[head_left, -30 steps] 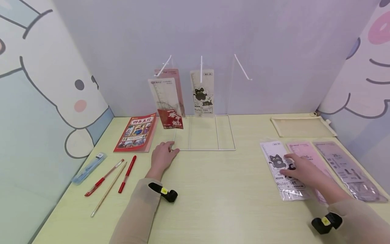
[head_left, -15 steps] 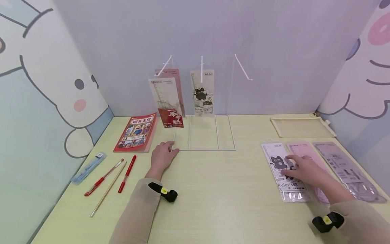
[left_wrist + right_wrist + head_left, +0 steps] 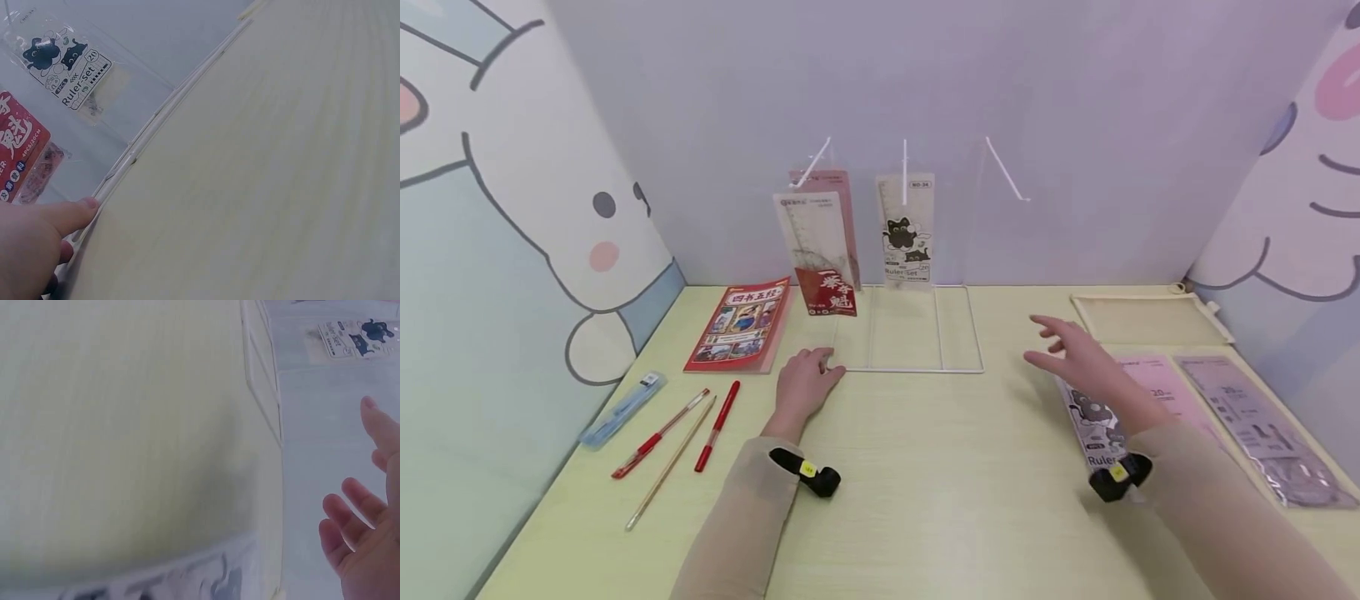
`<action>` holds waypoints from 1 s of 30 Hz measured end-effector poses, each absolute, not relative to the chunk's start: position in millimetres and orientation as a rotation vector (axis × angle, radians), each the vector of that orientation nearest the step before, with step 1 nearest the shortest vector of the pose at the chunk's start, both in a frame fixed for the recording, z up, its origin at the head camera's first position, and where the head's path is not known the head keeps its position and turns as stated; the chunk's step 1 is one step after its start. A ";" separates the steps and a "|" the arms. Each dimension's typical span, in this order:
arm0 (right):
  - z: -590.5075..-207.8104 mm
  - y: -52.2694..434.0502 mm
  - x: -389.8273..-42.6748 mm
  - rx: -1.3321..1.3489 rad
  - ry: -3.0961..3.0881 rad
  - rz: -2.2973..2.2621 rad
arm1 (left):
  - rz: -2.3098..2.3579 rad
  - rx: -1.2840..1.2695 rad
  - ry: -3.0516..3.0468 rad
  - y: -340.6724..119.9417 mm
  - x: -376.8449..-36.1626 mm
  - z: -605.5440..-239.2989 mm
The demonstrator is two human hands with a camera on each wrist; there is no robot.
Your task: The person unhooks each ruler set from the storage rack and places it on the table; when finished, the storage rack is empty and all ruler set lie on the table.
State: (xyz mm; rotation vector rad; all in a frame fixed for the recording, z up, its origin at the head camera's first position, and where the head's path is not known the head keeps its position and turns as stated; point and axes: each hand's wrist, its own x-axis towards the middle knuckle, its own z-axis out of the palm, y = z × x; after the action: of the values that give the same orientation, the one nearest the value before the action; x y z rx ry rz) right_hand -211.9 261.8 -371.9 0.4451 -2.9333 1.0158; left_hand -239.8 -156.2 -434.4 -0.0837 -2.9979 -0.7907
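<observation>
From the head view, the left hand (image 3: 802, 389) rests on the counter (image 3: 925, 483), fingers touching the near left corner of the wire rack (image 3: 910, 368). The right hand (image 3: 1071, 354) hovers with fingers spread, empty, above the cat ruler pack (image 3: 1093, 429) lying at right.

The left wrist view shows a fingertip (image 3: 84, 206) against the rack's wire.

The right wrist view shows open fingers (image 3: 350, 512) in the air.

I count three ruler-set packets hanging on the wire rack (image 3: 907, 367); three more packets lying flat on the table (image 3: 925, 467); one book (image 3: 739, 325); two red pens; one thin stick; one blue case (image 3: 621, 409); one tray (image 3: 1150, 317); two hands.
</observation>
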 end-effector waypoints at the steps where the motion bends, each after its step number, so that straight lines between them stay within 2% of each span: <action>1: -370.1 254.3 -218.6 0.461 -2.907 1.046 | -0.792 -0.087 -2.994 -155.6 -239.8 -434.6; 12: -344.6 173.9 -273.9 0.544 -2.756 1.156 | -0.800 -0.074 -3.009 -153.8 -239.4 -436.4; 20: -326.7 134.2 -307.0 0.576 -2.651 1.253 | -0.795 -0.083 -3.012 -155.7 -240.6 -437.1; 30: -306.2 112.5 -320.3 0.584 -2.582 1.385 | -0.797 -0.094 -2.978 -157.0 -241.8 -439.3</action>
State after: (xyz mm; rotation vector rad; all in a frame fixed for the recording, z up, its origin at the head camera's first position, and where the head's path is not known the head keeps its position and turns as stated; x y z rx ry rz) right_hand -320.3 112.5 -306.2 0.5843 -2.5823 1.3846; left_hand -241.8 -157.0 -439.3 -0.0936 -2.9781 -0.7965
